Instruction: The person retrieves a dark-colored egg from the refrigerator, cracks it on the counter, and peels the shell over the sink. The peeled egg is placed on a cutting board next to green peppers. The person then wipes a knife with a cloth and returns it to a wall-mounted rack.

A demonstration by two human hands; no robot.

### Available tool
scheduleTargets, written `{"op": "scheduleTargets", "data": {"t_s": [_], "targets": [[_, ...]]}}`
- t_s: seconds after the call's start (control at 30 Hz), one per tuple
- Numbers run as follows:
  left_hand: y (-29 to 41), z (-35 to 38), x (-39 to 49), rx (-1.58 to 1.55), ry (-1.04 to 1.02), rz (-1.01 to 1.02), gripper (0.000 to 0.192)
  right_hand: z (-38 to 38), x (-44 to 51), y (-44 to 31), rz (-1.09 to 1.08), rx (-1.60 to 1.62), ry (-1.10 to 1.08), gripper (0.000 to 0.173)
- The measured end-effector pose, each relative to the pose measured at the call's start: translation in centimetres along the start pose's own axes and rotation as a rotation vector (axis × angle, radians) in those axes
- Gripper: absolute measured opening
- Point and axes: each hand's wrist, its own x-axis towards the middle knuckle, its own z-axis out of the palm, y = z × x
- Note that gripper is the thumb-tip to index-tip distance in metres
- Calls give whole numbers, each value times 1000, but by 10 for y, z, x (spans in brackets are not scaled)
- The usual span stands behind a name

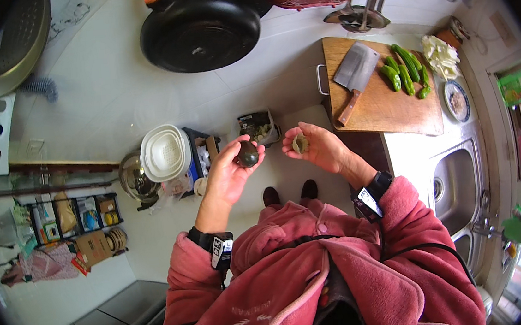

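A dark, glossy peeled preserved egg rests in my left hand, with the thumb and fingers around it. My right hand, palm up and a little to the right, holds a greyish-green piece of eggshell on its curled fingers. The two hands are apart. Beyond them on the floor is a small lined waste bin with pale greenish scraps inside.
At right, a wooden cutting board bears a cleaver and green peppers. Beside it are a patterned plate and a steel sink. White nested baskets stand left; a black frying pan hangs ahead.
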Motion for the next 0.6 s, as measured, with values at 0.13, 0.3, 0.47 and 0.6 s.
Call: {"op": "scheduleTargets", "data": {"t_s": [0.13,0.3,0.47,0.6], "targets": [[-5,-17,-9,-82,63,61,27,-30,19,14,54,-1,122,28],[-8,-45,-29,-137,152,80,29,-61,50,37,123,-14,216,20],[-4,-72,-40,-165,189,103,27,-70,89,49,190,-21,324,16],[6,-88,-47,-181,227,113,27,-56,120,45,95,-592,208,19]]}}
